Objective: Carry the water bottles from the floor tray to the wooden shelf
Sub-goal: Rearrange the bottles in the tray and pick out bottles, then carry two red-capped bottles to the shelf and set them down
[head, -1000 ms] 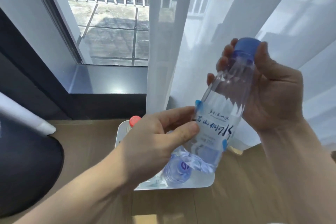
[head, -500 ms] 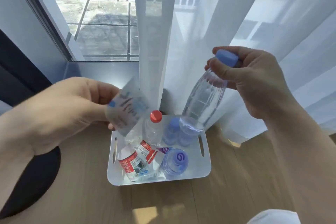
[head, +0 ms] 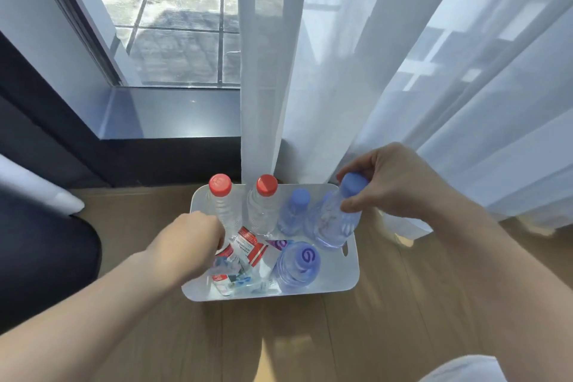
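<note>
A white floor tray (head: 352,273) stands on the wooden floor by the curtain. In it are two red-capped bottles (head: 220,195) (head: 264,201), several blue-capped bottles (head: 294,211) and loose peeled labels (head: 248,250). My right hand (head: 393,183) grips the neck of a clear, unlabelled blue-capped bottle (head: 336,223), whose base sits at the tray's right side. My left hand (head: 186,239) reaches into the tray's left part, knuckles up, with its fingertips hidden down among the labels. The wooden shelf is out of view.
White sheer curtains (head: 403,87) hang just behind the tray. A dark window sill (head: 167,115) and glass lie to the back left. A dark rounded object (head: 46,257) sits at the left on the wood floor (head: 310,335).
My left hand pulled the label off the bottle and dropped into the tray's left side. My right hand lowered the stripped bottle from chest height to the tray's right side.
</note>
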The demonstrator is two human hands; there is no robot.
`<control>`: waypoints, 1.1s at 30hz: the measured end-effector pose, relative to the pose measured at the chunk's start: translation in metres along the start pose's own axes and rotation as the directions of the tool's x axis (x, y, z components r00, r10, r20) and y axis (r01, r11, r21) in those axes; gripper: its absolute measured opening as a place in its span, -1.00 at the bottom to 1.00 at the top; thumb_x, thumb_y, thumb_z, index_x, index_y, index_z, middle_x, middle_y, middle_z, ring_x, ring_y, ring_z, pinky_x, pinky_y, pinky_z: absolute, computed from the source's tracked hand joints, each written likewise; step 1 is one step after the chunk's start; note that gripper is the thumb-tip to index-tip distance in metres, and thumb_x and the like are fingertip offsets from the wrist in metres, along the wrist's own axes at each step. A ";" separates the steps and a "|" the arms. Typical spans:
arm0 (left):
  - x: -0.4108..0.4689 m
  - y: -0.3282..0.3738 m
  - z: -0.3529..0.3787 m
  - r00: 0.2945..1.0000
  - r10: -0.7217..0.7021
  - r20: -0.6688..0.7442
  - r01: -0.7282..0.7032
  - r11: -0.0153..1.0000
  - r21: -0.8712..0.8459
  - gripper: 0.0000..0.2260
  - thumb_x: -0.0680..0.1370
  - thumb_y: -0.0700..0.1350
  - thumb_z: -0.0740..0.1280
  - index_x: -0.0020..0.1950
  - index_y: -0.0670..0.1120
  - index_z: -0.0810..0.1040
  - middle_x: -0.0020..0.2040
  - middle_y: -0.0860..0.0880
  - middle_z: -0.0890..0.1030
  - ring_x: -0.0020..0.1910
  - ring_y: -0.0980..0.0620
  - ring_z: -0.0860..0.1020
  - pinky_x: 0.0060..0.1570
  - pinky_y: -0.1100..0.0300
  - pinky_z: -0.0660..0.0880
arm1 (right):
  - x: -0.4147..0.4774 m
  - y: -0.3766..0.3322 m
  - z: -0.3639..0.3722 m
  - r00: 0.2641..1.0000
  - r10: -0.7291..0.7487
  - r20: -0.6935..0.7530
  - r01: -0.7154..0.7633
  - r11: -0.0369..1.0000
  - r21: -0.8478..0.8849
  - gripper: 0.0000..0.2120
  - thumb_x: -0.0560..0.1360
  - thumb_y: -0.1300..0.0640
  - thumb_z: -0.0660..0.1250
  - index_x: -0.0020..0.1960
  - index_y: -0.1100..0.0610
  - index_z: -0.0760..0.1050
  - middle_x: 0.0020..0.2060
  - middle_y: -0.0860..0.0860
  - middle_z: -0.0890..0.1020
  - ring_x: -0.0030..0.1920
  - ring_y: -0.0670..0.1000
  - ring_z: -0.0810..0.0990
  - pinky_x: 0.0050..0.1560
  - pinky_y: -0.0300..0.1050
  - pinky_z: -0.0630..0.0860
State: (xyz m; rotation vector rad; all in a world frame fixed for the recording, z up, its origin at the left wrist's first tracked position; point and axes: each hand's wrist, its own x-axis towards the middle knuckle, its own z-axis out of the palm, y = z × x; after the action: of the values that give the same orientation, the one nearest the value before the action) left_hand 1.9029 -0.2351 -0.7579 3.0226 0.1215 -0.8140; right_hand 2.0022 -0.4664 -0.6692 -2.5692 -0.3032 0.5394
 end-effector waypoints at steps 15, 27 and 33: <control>0.004 -0.011 -0.031 0.992 -0.119 -0.043 0.064 0.767 -0.638 -0.30 0.30 -0.03 0.56 0.36 -0.03 0.32 0.29 -0.02 0.52 0.22 -0.05 0.51 0.11 0.09 0.44 | 0.017 0.022 0.065 0.946 0.149 0.288 -0.040 0.935 -0.353 -0.67 0.36 0.24 0.37 0.11 0.07 0.55 0.02 0.05 0.63 -0.03 0.06 0.62 -0.12 -0.15 0.51; 0.037 0.012 0.016 0.943 -0.302 -0.141 0.076 0.606 -0.792 -0.44 0.29 0.02 0.54 0.22 0.06 0.41 0.17 0.02 0.58 0.11 -0.07 0.56 0.07 0.09 0.43 | 0.047 -0.007 0.113 0.974 -0.205 0.090 0.224 0.925 -0.306 -0.34 0.30 -0.10 0.46 0.33 0.02 0.33 0.23 0.00 0.56 0.22 0.09 0.49 0.23 -0.05 0.33; 0.042 0.011 0.012 0.890 -0.415 -0.189 0.060 0.518 -0.853 -0.54 0.31 0.06 0.51 0.17 0.04 0.49 0.06 0.00 0.65 0.07 -0.08 0.60 0.11 0.06 0.50 | 0.054 -0.001 0.114 0.952 -0.301 -0.058 0.290 0.945 -0.154 -0.49 0.24 -0.06 0.50 0.14 0.05 0.52 0.01 0.01 0.67 0.03 0.08 0.55 0.07 -0.10 0.29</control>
State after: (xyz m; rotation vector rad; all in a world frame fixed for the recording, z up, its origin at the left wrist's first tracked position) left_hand 1.9341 -0.2434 -0.7898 2.1665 0.7310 -0.0541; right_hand 2.0015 -0.4013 -0.7770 -2.6068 -0.7091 0.3107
